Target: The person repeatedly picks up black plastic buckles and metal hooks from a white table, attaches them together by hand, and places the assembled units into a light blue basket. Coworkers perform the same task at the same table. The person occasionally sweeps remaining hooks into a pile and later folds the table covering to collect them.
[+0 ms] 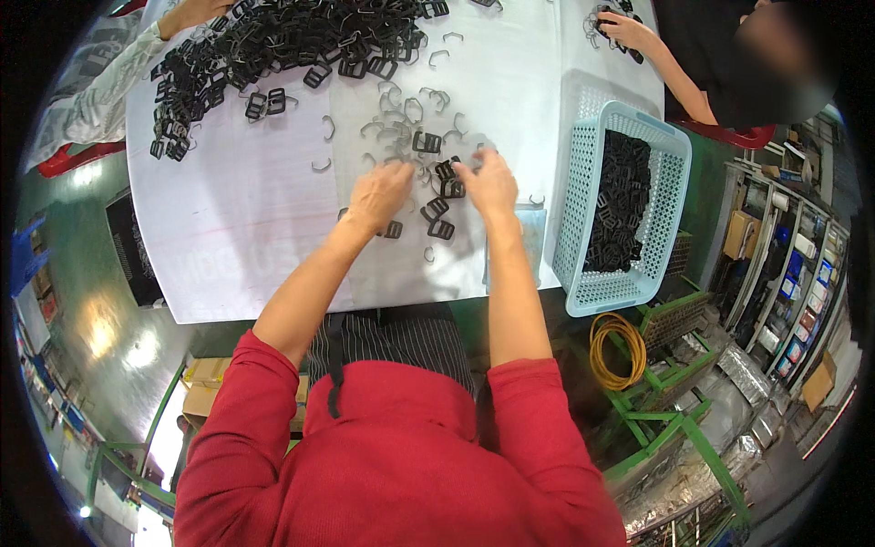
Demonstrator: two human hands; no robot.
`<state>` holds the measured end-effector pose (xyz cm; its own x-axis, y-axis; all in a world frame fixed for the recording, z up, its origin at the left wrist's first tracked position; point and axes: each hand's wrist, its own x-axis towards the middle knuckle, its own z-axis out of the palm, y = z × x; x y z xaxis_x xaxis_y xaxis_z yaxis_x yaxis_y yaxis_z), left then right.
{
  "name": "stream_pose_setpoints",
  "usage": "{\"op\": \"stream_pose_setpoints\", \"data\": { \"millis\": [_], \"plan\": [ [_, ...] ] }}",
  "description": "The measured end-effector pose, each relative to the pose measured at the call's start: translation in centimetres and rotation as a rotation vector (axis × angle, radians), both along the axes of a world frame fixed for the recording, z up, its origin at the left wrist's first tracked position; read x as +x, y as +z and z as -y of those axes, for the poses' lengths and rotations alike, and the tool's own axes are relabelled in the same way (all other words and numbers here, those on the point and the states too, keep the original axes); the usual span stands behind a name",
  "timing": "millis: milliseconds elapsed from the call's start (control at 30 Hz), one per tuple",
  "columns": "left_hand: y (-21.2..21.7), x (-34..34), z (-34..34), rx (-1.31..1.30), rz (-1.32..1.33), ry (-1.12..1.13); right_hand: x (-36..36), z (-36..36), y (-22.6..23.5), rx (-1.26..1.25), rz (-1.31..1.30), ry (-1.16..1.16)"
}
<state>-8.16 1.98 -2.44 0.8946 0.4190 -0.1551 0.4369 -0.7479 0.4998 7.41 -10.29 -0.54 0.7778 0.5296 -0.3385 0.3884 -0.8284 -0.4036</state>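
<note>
On the white-covered table (246, 228) my left hand (381, 193) is closed, fingertips together. What it pinches, if anything, is too small to make out. Opposite it, my right hand (492, 185) has bent fingers, slightly smeared by motion, with its thumb at a black plastic buckle (452, 188). Between and below the hands lie more black buckles (441, 230), and one (427, 142) sits just beyond them. Thin silvery wire clips (413, 111), bent and open-ended, are scattered past my fingers.
A big heap of black buckles (301, 41) covers the far left. At right stands a light-blue basket (676, 182) with black pieces inside. A co-worker's hand (629, 32) handles parts at far right; another person's sleeve (118, 87) shows at far left. A coiled yellow hose (597, 356) hangs below the basket.
</note>
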Motion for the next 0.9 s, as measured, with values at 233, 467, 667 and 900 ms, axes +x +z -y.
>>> {"op": "stream_pose_setpoints", "data": {
  "millis": [233,467,667,900],
  "plan": [
    [2.4,-0.5,-2.6,-0.056,0.146,0.291,-1.0,-1.9,0.2,-0.008,-0.119,0.062],
    [1.9,-4.4,-2.5,-0.112,0.041,0.521,1.0,0.6,0.9,0.298,-0.657,-0.159],
    [0.8,-4.1,-2.4,0.054,0.030,0.354,3.0,-1.3,0.4,0.244,-0.659,-0.042],
    [0.9,-1.1,-1.1,-0.039,0.033,0.289,-0.7,-8.2,2.0,-0.289,-0.025,0.206]
  ]
}}
